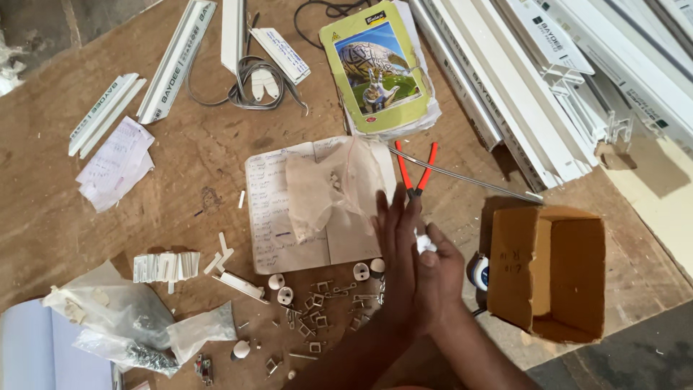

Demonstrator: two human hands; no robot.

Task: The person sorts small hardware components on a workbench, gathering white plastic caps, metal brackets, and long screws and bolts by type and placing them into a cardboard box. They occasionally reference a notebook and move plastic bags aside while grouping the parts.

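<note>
White plastic bit (424, 243) sits low centre, pinched in my right hand (437, 271) fingers while my flat, unclenched left hand (397, 245) presses alongside; I judge it could slip into the brackets (317, 318) scattered on the tabletop (195, 180).

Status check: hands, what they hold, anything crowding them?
Left hand flat against right hand, which is closed on a small white plastic piece. Red-handled pliers just above; open brown cardboard box alongside.
</note>
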